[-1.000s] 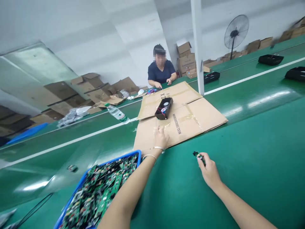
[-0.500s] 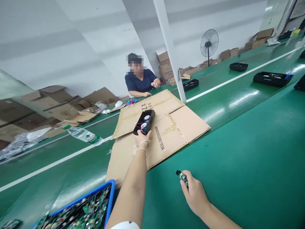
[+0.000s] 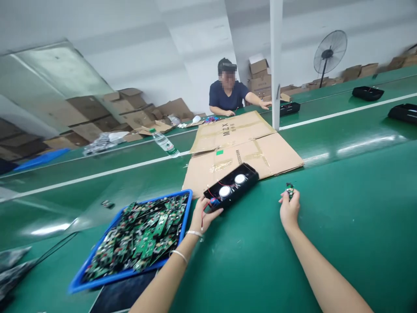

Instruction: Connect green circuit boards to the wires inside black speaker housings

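left hand (image 3: 202, 212): my fingers grip the near end of the black case (image 3: 232, 186)
black case: by the near edge of the flattened cardboard (image 3: 205, 174) — two round white discs inside
right hand (image 3: 289, 209): i pinch a small circuit board (image 3: 289, 190), well apart from the case
blue tray (image 3: 186, 215): beside my left forearm — heaped with boards

We see circuit board (image 3: 289, 190) only partly, right hand (image 3: 289, 211) covering rest; rightmost black case (image 3: 404, 113) cut off by edge.
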{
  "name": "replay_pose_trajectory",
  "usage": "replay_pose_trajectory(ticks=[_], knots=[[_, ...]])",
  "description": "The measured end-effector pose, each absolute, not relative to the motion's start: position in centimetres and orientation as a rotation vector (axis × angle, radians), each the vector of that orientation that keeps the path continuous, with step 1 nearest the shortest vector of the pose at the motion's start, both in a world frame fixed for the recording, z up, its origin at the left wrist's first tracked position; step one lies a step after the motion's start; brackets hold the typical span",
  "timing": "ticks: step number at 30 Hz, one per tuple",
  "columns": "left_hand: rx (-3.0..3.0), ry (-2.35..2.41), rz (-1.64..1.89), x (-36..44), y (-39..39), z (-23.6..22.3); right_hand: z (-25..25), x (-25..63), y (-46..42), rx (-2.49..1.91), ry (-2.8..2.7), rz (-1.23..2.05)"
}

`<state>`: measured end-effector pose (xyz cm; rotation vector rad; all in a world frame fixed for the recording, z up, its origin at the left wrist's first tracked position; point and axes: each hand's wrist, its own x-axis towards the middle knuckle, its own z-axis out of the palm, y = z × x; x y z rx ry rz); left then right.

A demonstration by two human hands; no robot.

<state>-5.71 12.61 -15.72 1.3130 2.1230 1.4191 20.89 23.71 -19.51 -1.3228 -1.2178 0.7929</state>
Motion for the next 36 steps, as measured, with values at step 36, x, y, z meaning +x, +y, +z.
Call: replay_pose_trajectory(ticks=[36], knots=[[0.183, 0.997, 1.955, -3.7, 1.2, -14.2, -11.2, 13.3, 8.4, -0.198, -2.544, 0.522]])
